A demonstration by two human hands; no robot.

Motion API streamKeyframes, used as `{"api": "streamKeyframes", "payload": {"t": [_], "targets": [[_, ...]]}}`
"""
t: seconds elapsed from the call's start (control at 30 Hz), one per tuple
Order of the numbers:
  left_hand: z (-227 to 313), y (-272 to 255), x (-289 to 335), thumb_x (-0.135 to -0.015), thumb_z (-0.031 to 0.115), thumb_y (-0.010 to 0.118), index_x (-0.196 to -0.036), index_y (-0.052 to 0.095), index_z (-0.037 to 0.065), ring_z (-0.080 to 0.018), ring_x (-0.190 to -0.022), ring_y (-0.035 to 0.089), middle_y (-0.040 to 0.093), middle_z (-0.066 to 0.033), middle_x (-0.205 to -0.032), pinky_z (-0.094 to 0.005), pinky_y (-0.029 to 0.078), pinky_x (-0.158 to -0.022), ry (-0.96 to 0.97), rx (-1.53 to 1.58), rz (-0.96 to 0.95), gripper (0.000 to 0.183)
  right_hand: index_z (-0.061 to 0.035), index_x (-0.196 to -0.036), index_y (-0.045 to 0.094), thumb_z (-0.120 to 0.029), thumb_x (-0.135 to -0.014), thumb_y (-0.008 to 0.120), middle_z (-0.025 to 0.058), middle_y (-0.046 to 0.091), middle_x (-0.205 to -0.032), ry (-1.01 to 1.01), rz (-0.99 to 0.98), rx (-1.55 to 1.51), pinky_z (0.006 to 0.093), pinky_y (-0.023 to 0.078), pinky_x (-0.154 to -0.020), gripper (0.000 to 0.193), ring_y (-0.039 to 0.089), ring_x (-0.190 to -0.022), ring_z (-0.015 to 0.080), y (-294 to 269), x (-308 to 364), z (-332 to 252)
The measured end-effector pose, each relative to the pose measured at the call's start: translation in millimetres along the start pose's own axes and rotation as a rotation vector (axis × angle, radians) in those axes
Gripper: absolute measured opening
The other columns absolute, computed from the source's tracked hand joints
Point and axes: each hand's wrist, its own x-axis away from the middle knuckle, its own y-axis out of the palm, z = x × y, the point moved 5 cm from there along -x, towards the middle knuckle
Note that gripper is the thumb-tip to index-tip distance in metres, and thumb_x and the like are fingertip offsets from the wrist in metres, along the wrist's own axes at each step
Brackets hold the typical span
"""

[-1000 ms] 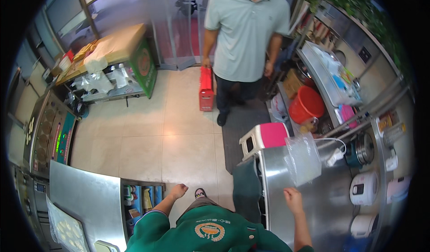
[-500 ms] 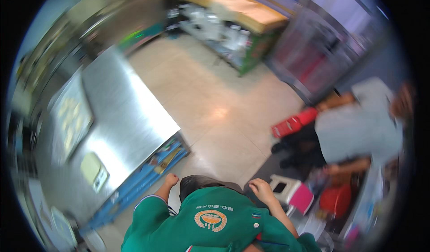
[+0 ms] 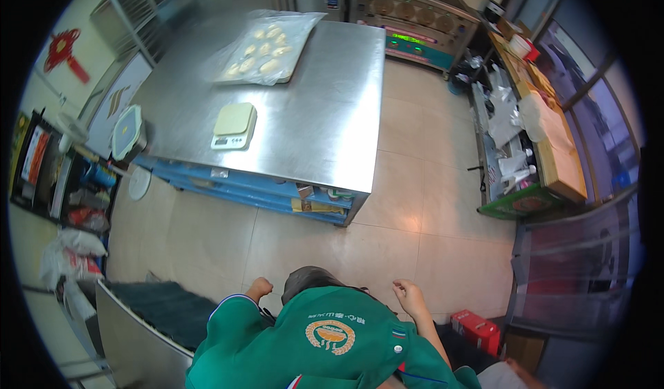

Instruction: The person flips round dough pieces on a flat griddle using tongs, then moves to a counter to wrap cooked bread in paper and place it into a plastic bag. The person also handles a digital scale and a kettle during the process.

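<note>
My left hand (image 3: 260,287) hangs low in front of my green shirt, fingers curled, holding nothing. My right hand (image 3: 408,295) is loosely closed at the same height, also holding nothing. Both hover over the tiled floor (image 3: 415,202). Ahead stands a steel work table (image 3: 325,112). On it lie a cream kitchen scale (image 3: 233,126) and a tray of dough pieces under clear plastic (image 3: 266,39). A lidded container (image 3: 127,133) sits at the table's left edge.
A steel counter corner (image 3: 131,327) is close at my lower left. Shelves with bags (image 3: 62,202) line the left wall. An oven unit (image 3: 415,22) stands at the back. A cluttered bench (image 3: 532,140) runs along the right. A red box (image 3: 477,328) lies by my right side.
My view has swung round from a person by a doorway and a counter to the steel table. My right hand has left the counter; both hands now hang free.
</note>
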Motion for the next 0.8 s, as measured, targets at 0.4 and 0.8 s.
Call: {"api": "streamKeyframes", "payload": {"t": [0.4, 0.8], "targets": [[129, 1, 42, -0.082, 0.026, 0.058, -0.088, 0.069, 0.001, -0.0284, -0.07, 0.067, 0.068, -0.0168, -0.075, -0.0397, 0.053, -0.069, 0.241, 0.223, 0.36, 0.028, -0.0006, -0.09, 0.07, -0.022, -0.083, 0.066, 0.0141, 0.07, -0.08, 0.661, -0.168, -0.075, 0.0355, 0.053, -0.065, 0.023, 0.068, -0.071, 0.0226, 23, 128, 304], [206, 15, 21, -0.083, 0.024, 0.059, -0.093, 0.07, 0.001, -0.0223, -0.067, 0.068, 0.069, -0.0124, -0.077, -0.0355, 0.053, -0.058, 0.13, 0.204, -0.019, 0.028, -0.0069, -0.091, 0.073, -0.024, -0.078, 0.066, 0.0141, 0.071, -0.083, 0.91, 0.093, -0.256, 0.036, 0.053, -0.075, 0.023, 0.069, -0.08, 0.0255, 38, 170, 351]]}}
